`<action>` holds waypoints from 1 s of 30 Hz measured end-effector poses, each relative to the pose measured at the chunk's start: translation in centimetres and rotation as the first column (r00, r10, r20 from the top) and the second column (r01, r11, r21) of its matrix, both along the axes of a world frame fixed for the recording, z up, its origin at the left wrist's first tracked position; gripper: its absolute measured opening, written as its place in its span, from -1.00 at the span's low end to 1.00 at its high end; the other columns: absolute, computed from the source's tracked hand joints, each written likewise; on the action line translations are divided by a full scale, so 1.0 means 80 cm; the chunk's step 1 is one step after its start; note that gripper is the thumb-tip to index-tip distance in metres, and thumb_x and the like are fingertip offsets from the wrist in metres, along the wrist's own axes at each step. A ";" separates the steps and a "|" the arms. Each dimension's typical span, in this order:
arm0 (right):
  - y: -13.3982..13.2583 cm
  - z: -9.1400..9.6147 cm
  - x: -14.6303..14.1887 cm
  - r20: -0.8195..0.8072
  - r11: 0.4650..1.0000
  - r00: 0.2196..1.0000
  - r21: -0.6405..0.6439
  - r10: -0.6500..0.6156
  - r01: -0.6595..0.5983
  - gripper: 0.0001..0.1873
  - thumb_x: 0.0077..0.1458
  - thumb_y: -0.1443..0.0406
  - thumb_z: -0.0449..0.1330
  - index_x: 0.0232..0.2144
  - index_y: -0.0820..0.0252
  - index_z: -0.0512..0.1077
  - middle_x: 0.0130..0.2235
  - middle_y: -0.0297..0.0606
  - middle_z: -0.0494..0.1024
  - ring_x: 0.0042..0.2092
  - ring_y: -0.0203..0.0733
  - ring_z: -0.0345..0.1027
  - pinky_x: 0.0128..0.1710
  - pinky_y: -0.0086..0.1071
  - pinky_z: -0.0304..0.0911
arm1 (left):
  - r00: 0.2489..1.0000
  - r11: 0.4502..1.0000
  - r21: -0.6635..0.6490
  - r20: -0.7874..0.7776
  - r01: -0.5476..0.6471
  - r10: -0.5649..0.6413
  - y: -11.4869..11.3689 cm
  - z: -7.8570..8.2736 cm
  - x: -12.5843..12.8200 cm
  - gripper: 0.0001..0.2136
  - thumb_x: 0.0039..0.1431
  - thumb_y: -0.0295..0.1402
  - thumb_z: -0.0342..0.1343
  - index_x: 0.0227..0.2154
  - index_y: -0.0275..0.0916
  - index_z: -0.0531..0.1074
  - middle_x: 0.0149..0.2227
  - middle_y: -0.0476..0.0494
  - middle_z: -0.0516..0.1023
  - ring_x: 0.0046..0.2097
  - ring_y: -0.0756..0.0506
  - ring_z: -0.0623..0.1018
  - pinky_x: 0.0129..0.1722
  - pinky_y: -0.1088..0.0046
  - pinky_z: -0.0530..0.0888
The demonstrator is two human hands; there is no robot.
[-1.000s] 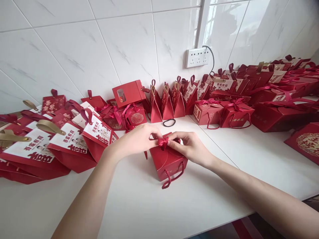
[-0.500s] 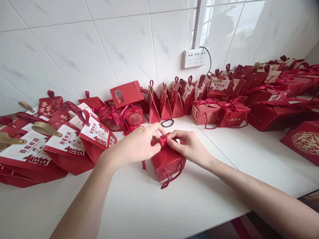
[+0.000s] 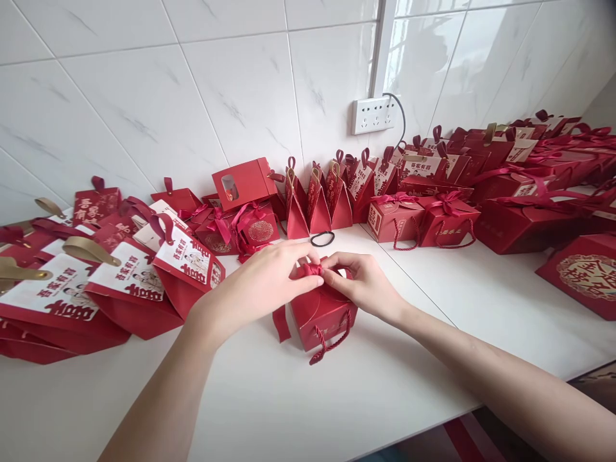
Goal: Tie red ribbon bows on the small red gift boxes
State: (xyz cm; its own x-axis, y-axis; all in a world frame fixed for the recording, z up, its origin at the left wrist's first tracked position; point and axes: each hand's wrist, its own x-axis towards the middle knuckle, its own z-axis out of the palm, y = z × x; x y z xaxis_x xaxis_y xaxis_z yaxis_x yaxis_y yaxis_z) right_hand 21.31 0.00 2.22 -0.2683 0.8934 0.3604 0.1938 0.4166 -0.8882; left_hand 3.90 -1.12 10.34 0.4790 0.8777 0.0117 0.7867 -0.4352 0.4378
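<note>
A small red gift box point(image 3: 321, 317) stands on the white counter in front of me, its twisted red cord handle point(image 3: 332, 343) hanging over the near side. On its lid a red satin ribbon point(image 3: 312, 270) is gathered in a knot or loop. My left hand point(image 3: 269, 276) comes over the lid from the left, its thumb and fingers closed on the ribbon. From the right, my right hand point(image 3: 360, 282) pinches the same ribbon, the fingertips of both hands nearly touching. One ribbon tail point(image 3: 281, 324) hangs down left of the box. My fingers hide part of the knot.
Red and white gift bags point(image 3: 129, 276) crowd the left. Ribboned boxes point(image 3: 447, 218) stand at the back right, with a larger red box point(image 3: 582, 276) at the far right. A black hair tie point(image 3: 322, 239) lies behind my hands. A socket strip point(image 3: 374, 115) is on the tiled wall.
My left thumb has moved right, over the knot, towards my right fingertips. More of the ribbon tail now shows left of the box. The box has barely moved.
</note>
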 end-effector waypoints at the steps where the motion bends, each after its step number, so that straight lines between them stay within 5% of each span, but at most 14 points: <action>1: 0.000 0.000 0.000 0.000 1.000 1.000 -0.002 0.002 -0.002 -0.80 0.09 0.26 0.13 -0.44 0.22 0.51 -0.37 -0.28 0.58 -0.38 -0.28 0.36 -0.36 -0.45 0.26 | 1.000 1.000 -0.012 0.005 -0.005 0.005 0.000 0.000 0.000 -0.82 0.15 -0.19 0.02 -0.24 -0.04 0.46 -0.24 0.02 0.55 -0.18 -0.10 0.53 -0.36 0.50 0.37; 15: 0.002 -0.005 0.000 -0.078 0.999 0.996 0.005 0.042 -0.042 -0.85 0.11 0.26 0.13 -0.30 0.23 0.41 -0.34 -0.25 0.56 -0.32 -0.25 0.41 -0.31 -0.39 0.28 | 0.990 0.976 -0.211 0.113 -0.063 0.089 0.011 -0.009 -0.001 -0.86 0.18 -0.23 -0.02 -0.28 -0.10 0.39 -0.32 0.03 0.61 -0.46 -0.02 0.51 -0.50 0.50 0.32; 21: 0.007 -0.009 0.000 -0.154 0.997 0.986 -0.026 0.065 -0.070 -0.84 0.10 0.25 0.15 -0.29 0.19 0.28 -0.42 -0.30 0.53 -0.38 -0.28 0.38 -0.37 -0.39 0.24 | 0.972 0.961 -0.277 0.226 0.005 0.060 0.017 -0.010 0.001 -0.91 0.15 -0.30 0.03 -0.34 -0.17 0.40 -0.26 -0.01 0.62 -0.23 -0.06 0.58 -0.28 0.47 0.42; 30: 0.006 -0.008 0.001 -0.142 0.993 0.983 0.037 0.119 -0.115 -0.95 0.10 0.37 0.10 -0.38 0.17 0.26 -0.39 -0.32 0.51 -0.33 -0.27 0.41 -0.29 -0.37 0.27 | 0.980 0.944 -0.324 0.157 -0.064 0.121 0.019 -0.003 0.003 -0.89 0.10 -0.26 0.09 -0.37 -0.17 0.42 -0.42 0.04 0.61 -0.36 -0.04 0.56 -0.35 0.48 0.39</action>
